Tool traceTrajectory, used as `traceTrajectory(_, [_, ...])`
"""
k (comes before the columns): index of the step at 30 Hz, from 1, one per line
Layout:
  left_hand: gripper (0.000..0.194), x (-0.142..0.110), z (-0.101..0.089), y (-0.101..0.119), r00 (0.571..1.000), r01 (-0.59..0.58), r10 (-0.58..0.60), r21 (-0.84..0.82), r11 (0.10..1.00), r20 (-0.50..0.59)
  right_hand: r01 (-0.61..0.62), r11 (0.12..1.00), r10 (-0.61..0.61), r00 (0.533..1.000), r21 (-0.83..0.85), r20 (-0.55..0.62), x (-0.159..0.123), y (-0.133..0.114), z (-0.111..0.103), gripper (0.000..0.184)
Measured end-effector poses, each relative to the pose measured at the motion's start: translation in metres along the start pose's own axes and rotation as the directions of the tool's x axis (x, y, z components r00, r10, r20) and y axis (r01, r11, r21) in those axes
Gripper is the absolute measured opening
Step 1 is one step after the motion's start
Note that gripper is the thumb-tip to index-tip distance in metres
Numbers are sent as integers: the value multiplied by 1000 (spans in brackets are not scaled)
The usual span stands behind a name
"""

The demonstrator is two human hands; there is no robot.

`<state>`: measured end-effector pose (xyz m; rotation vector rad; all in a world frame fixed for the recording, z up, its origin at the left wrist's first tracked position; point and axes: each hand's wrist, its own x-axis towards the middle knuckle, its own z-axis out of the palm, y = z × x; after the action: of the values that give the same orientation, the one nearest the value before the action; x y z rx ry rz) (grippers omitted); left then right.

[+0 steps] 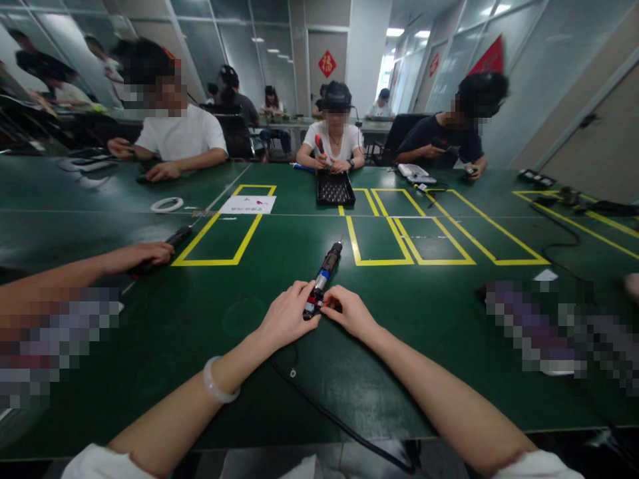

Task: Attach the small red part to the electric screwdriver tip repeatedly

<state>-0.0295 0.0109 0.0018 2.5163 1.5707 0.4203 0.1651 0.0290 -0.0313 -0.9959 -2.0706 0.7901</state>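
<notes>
An electric screwdriver lies on the green table, its tip pointing away from me and its black cable trailing back toward my body. My left hand rests against the rear end of the tool, fingers curled round it. My right hand touches the same end from the right, fingertips pinched on a small orange-red part there. A pale bangle sits on my left wrist.
Yellow tape rectangles mark the table. A black tray stands at the far side before a seated person. A neighbour's hand on the left holds another screwdriver. A white tape roll and a paper sheet lie far left.
</notes>
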Motion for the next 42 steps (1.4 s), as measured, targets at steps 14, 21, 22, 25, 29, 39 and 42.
traceTrajectory(14, [62, 4, 2, 9, 997, 75, -72, 144, 987, -25, 35, 993, -35, 999, 109, -1, -4, -12, -7, 27])
traceTrajectory(21, [64, 6, -6, -21, 996, 94, -93, 202, 975, -13, 39, 990, -48, 997, 134, 65, -9, -10, -8, 34])
traceTrajectory(22, [64, 7, -9, -29, 992, 125, -125, 209, 970, -14, 36, 991, -45, 997, 128, 68, -10, -10, -10, 33])
traceTrajectory(25, [64, 11, -18, -64, 969, 244, -248, 222, 944, -12, 20, 993, -28, 997, 116, 65, -11, -9, -14, 28])
traceTrajectory(29, [68, 12, -31, -124, 912, 402, -409, 244, 883, -22, 7, 994, -15, 997, 106, 73, -10, -8, -16, 23])
traceTrajectory(39, [69, -18, -68, -235, 787, 606, -607, 317, 730, -106, 23, 999, -27, 995, 40, 94, -11, -2, -14, 19])
traceTrajectory(42, [71, -24, -73, -237, 760, 644, -631, 303, 703, -152, 23, 999, -27, 995, 35, 94, -11, -5, -16, 18])
